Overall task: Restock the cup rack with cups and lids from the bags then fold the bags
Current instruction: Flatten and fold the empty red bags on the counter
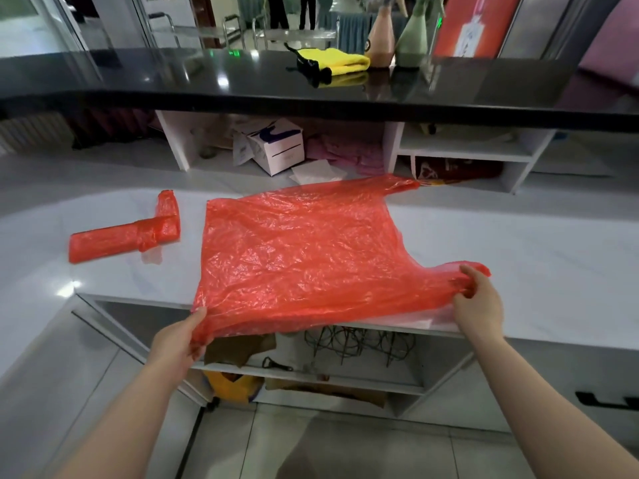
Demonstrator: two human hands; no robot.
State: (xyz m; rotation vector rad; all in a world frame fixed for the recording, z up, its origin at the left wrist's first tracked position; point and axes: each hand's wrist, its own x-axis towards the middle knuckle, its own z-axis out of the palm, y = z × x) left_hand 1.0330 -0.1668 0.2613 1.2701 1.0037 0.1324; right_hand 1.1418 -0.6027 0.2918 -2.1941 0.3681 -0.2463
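A red plastic bag lies spread flat on the white counter, its near edge hanging a little over the counter's front. My left hand pinches the bag's near left bottom corner. My right hand grips the near handle loop at the right. The bag's other handle points toward the back right. A second red bag, folded into a narrow strip with one end bent up, rests on the counter to the left. No cups, lids or cup rack are in sight.
A black glossy upper counter runs across the back with a yellow cloth and two bottles. White cubbies beneath it hold a white box and pink packets. Open shelves under the white counter hold wire racks and a yellow bag.
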